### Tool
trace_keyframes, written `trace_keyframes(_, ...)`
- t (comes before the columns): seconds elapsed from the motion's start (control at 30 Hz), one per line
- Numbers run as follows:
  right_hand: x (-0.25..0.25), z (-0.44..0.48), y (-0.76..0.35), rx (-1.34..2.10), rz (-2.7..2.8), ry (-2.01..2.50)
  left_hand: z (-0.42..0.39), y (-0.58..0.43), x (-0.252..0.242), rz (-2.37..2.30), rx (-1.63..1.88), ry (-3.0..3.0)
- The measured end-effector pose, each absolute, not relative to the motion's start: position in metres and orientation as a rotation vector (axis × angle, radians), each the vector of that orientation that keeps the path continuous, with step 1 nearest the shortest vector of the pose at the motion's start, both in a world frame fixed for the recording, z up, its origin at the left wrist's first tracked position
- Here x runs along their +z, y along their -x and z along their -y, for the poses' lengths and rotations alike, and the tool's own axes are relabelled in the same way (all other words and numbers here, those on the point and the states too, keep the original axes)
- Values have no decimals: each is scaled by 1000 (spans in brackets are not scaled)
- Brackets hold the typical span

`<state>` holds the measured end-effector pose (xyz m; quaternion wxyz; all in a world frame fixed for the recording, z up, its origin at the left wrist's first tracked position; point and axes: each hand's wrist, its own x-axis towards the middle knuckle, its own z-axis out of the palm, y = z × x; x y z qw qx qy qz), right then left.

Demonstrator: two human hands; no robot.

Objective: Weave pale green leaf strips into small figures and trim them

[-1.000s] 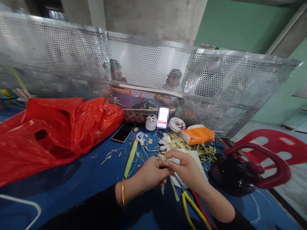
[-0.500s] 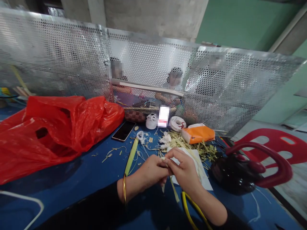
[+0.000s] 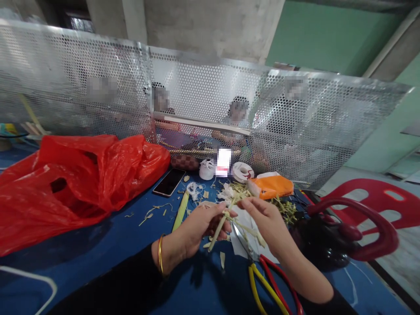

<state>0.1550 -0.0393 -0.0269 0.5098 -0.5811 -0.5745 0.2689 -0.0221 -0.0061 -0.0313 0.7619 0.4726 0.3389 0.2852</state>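
My left hand [image 3: 200, 225] is closed around a narrow pale green plant strip [image 3: 217, 232], held slantwise between thumb and fingers, with a small wrapped or knotted part near the thumb tip. Close by on the right is my right hand [image 3: 265, 218], its fingers bent together at the strip's upper end; what they pinch is hidden. Below the hands lies a pair of scissors [image 3: 251, 253] with one yellow and one red handle, blades toward the white paper [image 3: 238, 245]. A small leaf scrap [image 3: 222, 260] rests on the blue table [image 3: 131, 253].
A red plastic bag [image 3: 98, 183] spreads at left, beside a phone [image 3: 169, 182]. White thread [image 3: 194, 190], a tape roll [image 3: 243, 172], an orange packet [image 3: 272, 186] and plant trimmings [image 3: 284, 210] lie behind. A dark kettle [image 3: 331, 240] stands right. People sit beyond the perforated metal screen [image 3: 197, 83].
My hands have moved slightly apart, and the plant strip now shows in my left hand. The scissors' blades and red handle have come into sight. The view has tilted slightly.
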Motion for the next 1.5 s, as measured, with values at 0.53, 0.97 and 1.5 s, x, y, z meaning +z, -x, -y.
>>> trace_keyframes(0.53,-30,50,-146,-147,1506,1294,13,18,-27,-721,711,-908)
trace_keyframes(0.97,-39,55,-122,133,1821,1340,12,17,-21,-677,950,-794)
trace_keyframes(1.5,-28,62,-127,22,1834,1235,11,21,-18,-700,927,-804)
